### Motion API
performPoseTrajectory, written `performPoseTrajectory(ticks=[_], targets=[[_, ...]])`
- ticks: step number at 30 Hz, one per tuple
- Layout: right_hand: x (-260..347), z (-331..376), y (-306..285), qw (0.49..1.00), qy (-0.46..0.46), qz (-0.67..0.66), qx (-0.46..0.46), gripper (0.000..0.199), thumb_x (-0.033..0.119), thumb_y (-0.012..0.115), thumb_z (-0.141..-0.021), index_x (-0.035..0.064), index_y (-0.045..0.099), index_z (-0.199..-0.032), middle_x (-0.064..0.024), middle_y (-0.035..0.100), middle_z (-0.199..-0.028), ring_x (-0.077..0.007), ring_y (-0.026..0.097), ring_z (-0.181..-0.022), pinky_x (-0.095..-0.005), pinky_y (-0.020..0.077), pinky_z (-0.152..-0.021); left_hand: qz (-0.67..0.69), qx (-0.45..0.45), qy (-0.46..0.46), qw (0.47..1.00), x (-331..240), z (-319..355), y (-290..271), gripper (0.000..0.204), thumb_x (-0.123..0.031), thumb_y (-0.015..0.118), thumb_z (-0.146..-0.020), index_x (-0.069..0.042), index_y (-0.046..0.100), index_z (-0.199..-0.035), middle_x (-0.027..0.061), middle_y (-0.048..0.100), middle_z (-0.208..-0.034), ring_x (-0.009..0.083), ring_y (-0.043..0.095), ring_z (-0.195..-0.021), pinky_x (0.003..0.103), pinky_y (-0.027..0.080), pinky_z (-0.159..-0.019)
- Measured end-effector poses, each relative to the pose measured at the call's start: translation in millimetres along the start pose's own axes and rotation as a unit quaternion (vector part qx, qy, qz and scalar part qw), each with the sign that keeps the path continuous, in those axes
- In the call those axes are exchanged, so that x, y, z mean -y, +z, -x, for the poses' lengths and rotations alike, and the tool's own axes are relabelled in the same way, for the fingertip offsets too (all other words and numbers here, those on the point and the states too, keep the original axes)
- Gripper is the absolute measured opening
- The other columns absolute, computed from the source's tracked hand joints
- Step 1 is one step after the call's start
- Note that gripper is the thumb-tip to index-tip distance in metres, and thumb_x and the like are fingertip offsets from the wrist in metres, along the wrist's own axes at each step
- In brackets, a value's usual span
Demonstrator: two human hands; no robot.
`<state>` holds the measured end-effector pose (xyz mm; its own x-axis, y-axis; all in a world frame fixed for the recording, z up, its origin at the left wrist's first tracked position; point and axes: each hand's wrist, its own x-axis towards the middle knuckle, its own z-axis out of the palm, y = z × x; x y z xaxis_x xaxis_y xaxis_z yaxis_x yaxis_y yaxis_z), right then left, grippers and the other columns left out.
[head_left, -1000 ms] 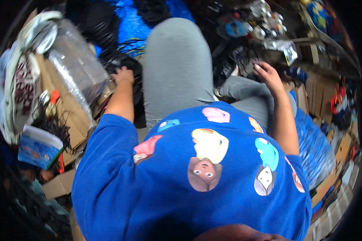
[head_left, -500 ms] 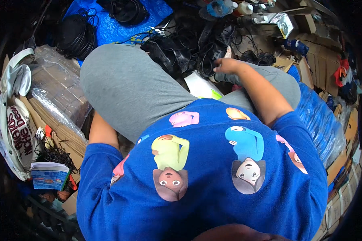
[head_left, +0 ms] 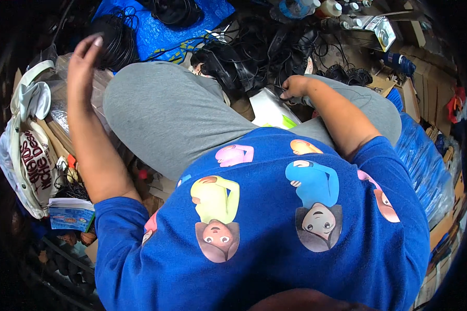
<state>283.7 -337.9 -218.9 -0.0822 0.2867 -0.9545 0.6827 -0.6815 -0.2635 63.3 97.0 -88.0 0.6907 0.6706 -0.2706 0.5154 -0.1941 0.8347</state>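
My left hand (head_left: pixel 85 65) is raised at the far left with its fingers stretched and apart, holding nothing. It is nearest to a bundle of thin black cords (head_left: pixel 117 41). Between my knees, my right hand (head_left: pixel 294 86) is closed, thumb and fingers together at the edge of a dark piece that I cannot make out. Just beside it lies a white sheet (head_left: pixel 267 106) with a bright green corner. Beyond that hand sits a tangled heap of black strapped pieces and cords (head_left: pixel 244 62).
A blue plastic bag (head_left: pixel 158 39) lies at the far side under a black coil (head_left: pixel 174 11). Plastic bottles (head_left: pixel 296 8) stand at the back. On the left are a white cloth bag (head_left: pixel 28 171) and a blue booklet (head_left: pixel 70 213); on the right, a blue plastic-wrapped bundle (head_left: pixel 423 160).
My left hand has come up from beside my left thigh and swung forward to the cord bundle. My right hand has lowered slightly toward the white sheet, its fingers closing.
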Motion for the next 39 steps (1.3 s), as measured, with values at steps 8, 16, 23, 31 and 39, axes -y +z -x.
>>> performPoseTrajectory(ticks=[8,16,23,31,39], targets=[[-60.0,40.4,-24.7,0.98,-0.116,-0.044,-0.158,0.039,0.037,0.051,-0.082,0.0101,0.06,-0.11,-0.012,0.058,-0.113,-0.0297,0.056,-0.101,-0.0476,0.0471,-0.08,-0.094,0.23,0.084,0.965,-111.8,-4.6,148.1,0.036,-0.034,0.058,-0.086,-0.008,0.061,-0.112,0.0015,0.062,-0.097,0.0122,0.056,-0.089,0.027,0.041,-0.077],[-58.5,106.2,-56.4,0.69,-0.11,-0.7,-0.145,0.041,0.047,0.055,-0.084,0.011,0.06,-0.102,-0.0072,0.064,-0.101,-0.019,0.061,-0.09,-0.0387,0.0505,-0.068,-0.309,0.467,-0.308,0.769,-29.7,29.7,270.1,0.046,-0.044,0.052,-0.085,-0.008,0.057,-0.114,0.0167,0.059,-0.108,0.0353,0.059,-0.095,0.055,0.05,-0.072],[-90.5,93.8,-69.9,0.496,-0.25,-0.83,-0.052,0.036,0.05,0.053,-0.08,0.0189,0.066,-0.095,-0.0038,0.067,-0.091,-0.0255,0.06,-0.09,-0.0485,0.0455,-0.071,-0.064,0.325,-0.384,0.862,28.0,55.7,330.6,0.059,-0.035,0.057,-0.084,-0.003,0.041,-0.131,0.0227,0.044,-0.13,0.0409,0.045,-0.117,0.052,0.036,-0.096],[-80.7,104.8,-69.0,0.401,-0.3,-0.863,-0.071,0.029,0.047,0.054,-0.079,0.0222,0.066,-0.089,-0.0005,0.066,-0.09,-0.0232,0.058,-0.085,-0.043,0.0435,-0.063,0.16,0.068,-0.428,0.887,66.5,19.7,315.0,0.047,-0.033,0.062,-0.081,0.006,0.059,-0.107,0.0193,0.063,-0.101,0.0277,0.063,-0.087,0.038,0.048,-0.075],[-94.6,131.0,-77.1,0.526,-0.281,-0.774,-0.212,0.035,0.041,0.054,-0.084,0.0118,0.06,-0.103,-0.0073,0.064,-0.098,-0.0227,0.062,-0.088,-0.0451,0.0512,-0.071,0.26,0.221,-0.446,0.827,-65.4,28.3,256.0,0.037,-0.04,0.05,-0.089,-0.007,0.064,-0.096,0.0097,0.068,-0.089,0.0246,0.065,-0.076,0.042,0.052,-0.076]])
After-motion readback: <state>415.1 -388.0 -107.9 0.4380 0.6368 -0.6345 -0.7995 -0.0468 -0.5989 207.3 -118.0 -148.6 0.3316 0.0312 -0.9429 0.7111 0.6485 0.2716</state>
